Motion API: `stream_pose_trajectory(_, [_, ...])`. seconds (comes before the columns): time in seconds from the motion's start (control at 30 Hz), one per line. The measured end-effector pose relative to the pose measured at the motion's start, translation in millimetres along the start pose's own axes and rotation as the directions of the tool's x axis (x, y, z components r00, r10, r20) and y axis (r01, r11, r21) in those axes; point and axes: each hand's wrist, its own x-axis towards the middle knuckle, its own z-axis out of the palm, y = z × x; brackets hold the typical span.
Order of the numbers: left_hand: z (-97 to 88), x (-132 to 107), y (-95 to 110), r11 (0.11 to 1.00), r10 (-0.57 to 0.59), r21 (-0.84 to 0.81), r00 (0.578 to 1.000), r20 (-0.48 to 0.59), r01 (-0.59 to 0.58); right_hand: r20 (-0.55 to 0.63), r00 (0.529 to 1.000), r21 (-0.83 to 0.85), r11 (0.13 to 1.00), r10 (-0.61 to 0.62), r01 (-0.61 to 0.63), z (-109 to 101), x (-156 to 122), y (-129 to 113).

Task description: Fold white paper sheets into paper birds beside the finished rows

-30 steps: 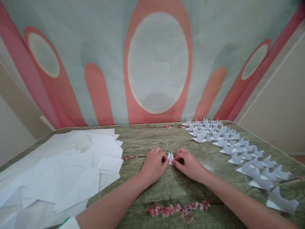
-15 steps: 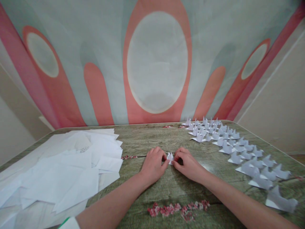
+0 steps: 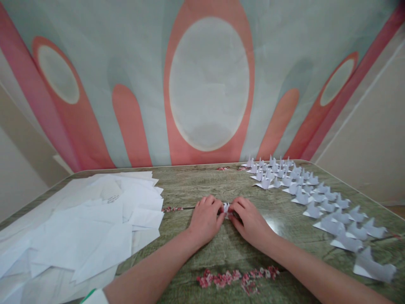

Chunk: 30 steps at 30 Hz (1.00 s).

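Both of my hands rest on the green wood-print table (image 3: 221, 185) near its middle. My left hand (image 3: 205, 220) and my right hand (image 3: 249, 220) pinch a small folded white paper piece (image 3: 225, 207) between their fingertips, fingers curled tight on it. Only the top of the paper shows between the fingers. A loose pile of white paper sheets (image 3: 79, 223) lies to the left of my left forearm.
Several folded white paper birds (image 3: 316, 198) stand in rows along the table's right side, from the far edge to the near right corner. A pink flower print (image 3: 236, 278) marks the table near me. A pink and grey patterned cloth (image 3: 209, 84) hangs behind the table.
My hands have closed in over the folded paper, so less of it shows. The right hand's fingers lie flatter and further over it than before.
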Motion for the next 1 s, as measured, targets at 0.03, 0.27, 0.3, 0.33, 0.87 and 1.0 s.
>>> stream_pose_trajectory(0.03, [-0.1, 0, 0, 1.0, 0.0, 0.001, 1.0, -0.004, 0.0, 0.011, 1.0, -0.043, 0.999, -0.029, 0.029, -2, -1, -2])
stream_pose_trajectory(0.27, [-0.1, -1, 1, 1.0, -0.02, 0.014, 1.0, 0.004, 0.019, 0.109, 0.964, -0.26, 0.929, -0.242, 0.262, -9, -3, -9])
stream_pose_trajectory(0.3, [0.0, -1, 1, 1.0, -0.021, 0.019, 1.0, 0.003, 0.021, 0.126, 0.959, -0.282, 0.918, -0.254, 0.28, -8, -3, -10])
stream_pose_trajectory(0.33, [0.0, -1, 1, 1.0, -0.02, 0.024, 1.0, 0.001, 0.02, 0.143, 0.954, -0.303, 0.906, -0.262, 0.295, -8, -4, -10])
stream_pose_trajectory(0.87, [2.2, -2, 0, 0.999, -0.015, 0.049, 0.999, -0.033, 0.017, 0.244, 0.956, -0.333, 0.911, -0.166, 0.243, -20, -2, -16])
stream_pose_trajectory(1.0, [1.0, -2, 0, 0.998, -0.016, 0.056, 0.999, -0.028, 0.018, 0.286, 0.947, -0.318, 0.917, -0.149, 0.24, -23, -1, -12])
